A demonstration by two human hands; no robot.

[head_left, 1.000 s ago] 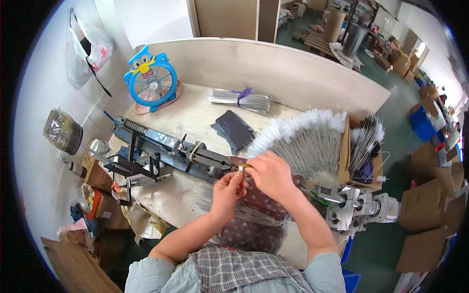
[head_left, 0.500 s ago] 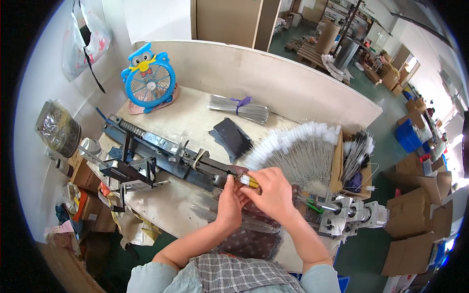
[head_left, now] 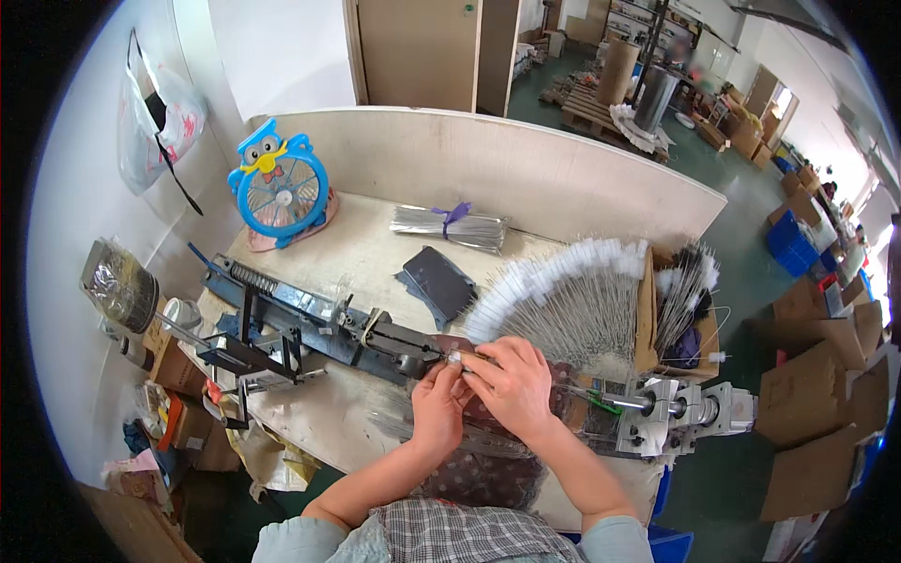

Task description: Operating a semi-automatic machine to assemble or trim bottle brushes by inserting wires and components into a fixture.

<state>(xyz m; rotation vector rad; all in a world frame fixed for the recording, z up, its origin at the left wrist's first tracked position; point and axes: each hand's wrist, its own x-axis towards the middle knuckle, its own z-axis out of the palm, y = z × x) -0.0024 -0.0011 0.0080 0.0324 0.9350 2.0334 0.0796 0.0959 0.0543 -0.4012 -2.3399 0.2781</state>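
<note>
Both my hands meet at the right end of a long dark metal bench fixture (head_left: 352,342). My left hand (head_left: 437,405) has its thumb and fingers pinched together beside a small white piece (head_left: 455,357); whatever lies between the fingertips is hidden. My right hand (head_left: 514,387) is closed on a small yellow-and-black tool, now mostly covered by the fingers. Right beyond them, many thin wire brushes with white bristle ends (head_left: 554,291) lie fanned out. A dark polka-dot cloth (head_left: 479,474) lies below my wrists.
A silver clamping device (head_left: 690,418) stands at the right table edge, near a cardboard box (head_left: 648,324) of brushes. Behind are a wire bundle (head_left: 449,228), dark flat pads (head_left: 437,283) and a blue fan (head_left: 282,192). A black-framed bracket (head_left: 249,347) sits left.
The view has tilted up a little, so the table sits lower. My right hand has turned over the yellow-and-black tool, which shows far less. Both hands stay at the fixture's end.
</note>
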